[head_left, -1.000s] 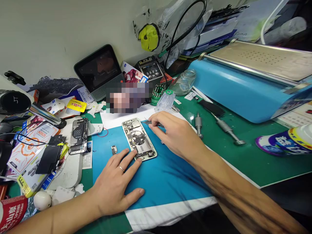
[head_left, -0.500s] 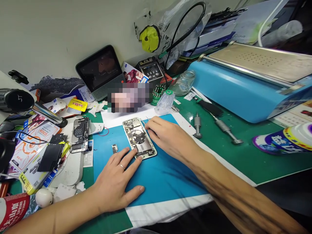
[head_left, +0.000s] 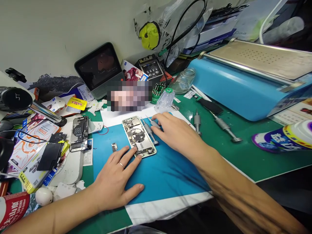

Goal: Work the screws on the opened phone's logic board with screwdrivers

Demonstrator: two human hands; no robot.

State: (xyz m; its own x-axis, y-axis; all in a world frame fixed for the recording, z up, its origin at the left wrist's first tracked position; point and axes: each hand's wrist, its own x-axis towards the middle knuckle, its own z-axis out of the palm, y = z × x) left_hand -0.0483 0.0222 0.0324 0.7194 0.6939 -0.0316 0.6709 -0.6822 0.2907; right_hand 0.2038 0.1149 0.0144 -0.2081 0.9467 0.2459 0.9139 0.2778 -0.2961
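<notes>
The head view shows an opened phone with a pale, rounded frame (head_left: 138, 138) lying on the flat blue mat (head_left: 165, 178) upon the green table (head_left: 243, 162), its insides bare: silvery plates, a dark round patch near the middle, small dark parts along the edges. The fingertips of my left hand (head_left: 117, 177) cover a bit of its lower left edge, and its finer parts are too small to make out. Just beside its right side lies a slim grey metal screwdriver (head_left: 148, 129); a second slim grey screwdriver (head_left: 154, 123) is partly hidden by my right hand (head_left: 175, 135). My left hand rests palm down, fingers and thumb spread, gripping nothing. My right is bent, thumb and forefinger at the second screwdriver; whether they pinch it, I cannot tell.
</notes>
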